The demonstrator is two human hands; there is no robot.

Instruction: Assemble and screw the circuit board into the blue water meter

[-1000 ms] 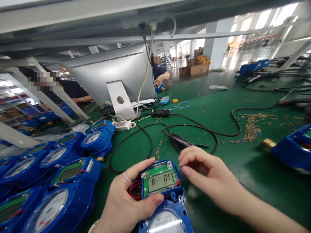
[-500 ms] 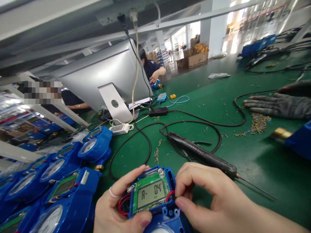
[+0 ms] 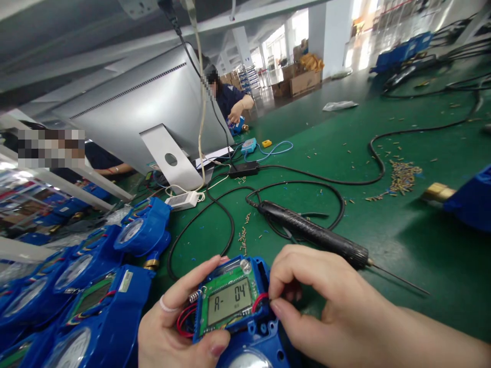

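Factory assembly hall: long green worktop [image 3: 383, 225] strewn with screws [image 3: 402, 174], electric screwdriver [image 3: 312, 232], rows of blue meters [image 3: 95, 286], co-workers seated opposite, cartons [image 3: 305, 82] stacked beyond.

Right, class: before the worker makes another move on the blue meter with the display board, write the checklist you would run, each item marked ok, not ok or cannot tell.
1. Blue meter steadied: left hand grips its left side, thumb on the lower edge. Ok.
2. Display readable: shows "A- 04". Ok.
3. Red wires tucked in: they loop out beside the green board. Not ok.
4. Right hand placed: fingertips pinch at the board's right edge. Ok.
5. Electric screwdriver within reach: lies on the green mat behind the right hand. Ok.
6. Board fully seated: cannot tell.
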